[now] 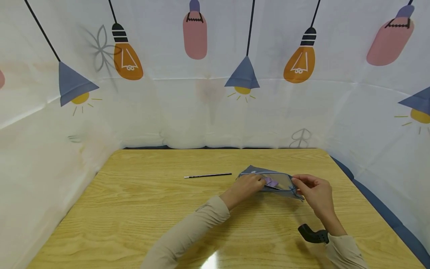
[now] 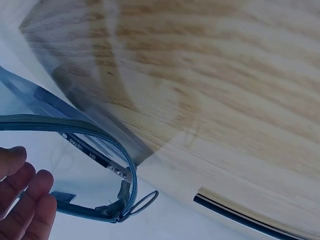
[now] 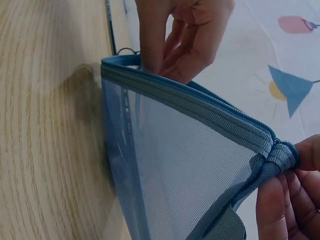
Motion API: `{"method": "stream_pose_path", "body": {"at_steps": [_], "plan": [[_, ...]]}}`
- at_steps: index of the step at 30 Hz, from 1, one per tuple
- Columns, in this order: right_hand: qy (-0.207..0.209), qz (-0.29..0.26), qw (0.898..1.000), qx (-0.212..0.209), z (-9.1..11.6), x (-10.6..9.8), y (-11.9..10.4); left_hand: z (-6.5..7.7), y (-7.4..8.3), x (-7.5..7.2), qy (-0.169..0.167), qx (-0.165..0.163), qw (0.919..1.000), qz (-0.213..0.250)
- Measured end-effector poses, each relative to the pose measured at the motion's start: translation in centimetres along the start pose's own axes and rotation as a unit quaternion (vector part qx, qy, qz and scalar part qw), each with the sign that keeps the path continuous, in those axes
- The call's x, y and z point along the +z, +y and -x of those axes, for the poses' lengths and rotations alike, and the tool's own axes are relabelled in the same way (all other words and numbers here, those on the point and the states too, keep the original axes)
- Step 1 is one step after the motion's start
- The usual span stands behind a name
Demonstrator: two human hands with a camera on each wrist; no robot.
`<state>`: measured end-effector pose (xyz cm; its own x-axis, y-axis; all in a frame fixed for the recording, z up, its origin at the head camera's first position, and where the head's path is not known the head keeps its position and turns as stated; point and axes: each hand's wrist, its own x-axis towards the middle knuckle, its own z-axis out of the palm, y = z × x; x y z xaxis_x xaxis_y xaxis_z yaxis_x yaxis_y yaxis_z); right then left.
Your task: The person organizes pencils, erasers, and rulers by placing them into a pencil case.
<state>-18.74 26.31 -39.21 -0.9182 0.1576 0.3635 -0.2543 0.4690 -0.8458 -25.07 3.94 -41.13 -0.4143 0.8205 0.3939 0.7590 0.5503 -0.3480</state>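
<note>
A blue mesh zipper pouch (image 3: 175, 150) is propped up on the table, its zipped mouth spread wide. My right hand (image 1: 314, 192) pinches one corner of it between thumb and fingers. At the mouth's other end, the fingertips of my left hand (image 1: 246, 186) dip inside, loosely bent; thumb and fingers stand apart with nothing visible between them in the left wrist view. A dark pencil (image 2: 90, 151) marked HB lies within the pouch near its end. Something purple (image 1: 271, 182) also shows inside. Mesh partly hides the contents.
Another dark pencil (image 1: 208, 175) lies on the wooden table (image 1: 151, 201), left of the pouch. A black band (image 1: 312, 234) is on the right wrist. A white cloth (image 1: 201, 112) printed with lamps and bulbs hangs behind and at both sides.
</note>
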Motion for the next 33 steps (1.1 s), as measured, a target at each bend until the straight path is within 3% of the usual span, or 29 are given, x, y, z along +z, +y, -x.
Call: {"method": "stream_pose_path", "body": {"at_steps": [11, 18, 33], "plan": [[0.028, 0.033, 0.999, 0.008, 0.1, 0.1, -0.2, 0.6, -0.6, 0.0, 0.040, -0.007, 0.9991, 0.011], [0.021, 0.041, 0.999, 0.007, 0.0, 0.0, -0.1, 1.2, -0.9, -0.7, 0.017, -0.026, 0.9995, -0.008], [0.018, 0.042, 0.999, -0.008, 0.0, -0.1, -0.1, 2.5, -0.9, -1.4, 0.029, -0.050, 0.9983, -0.013]]}}
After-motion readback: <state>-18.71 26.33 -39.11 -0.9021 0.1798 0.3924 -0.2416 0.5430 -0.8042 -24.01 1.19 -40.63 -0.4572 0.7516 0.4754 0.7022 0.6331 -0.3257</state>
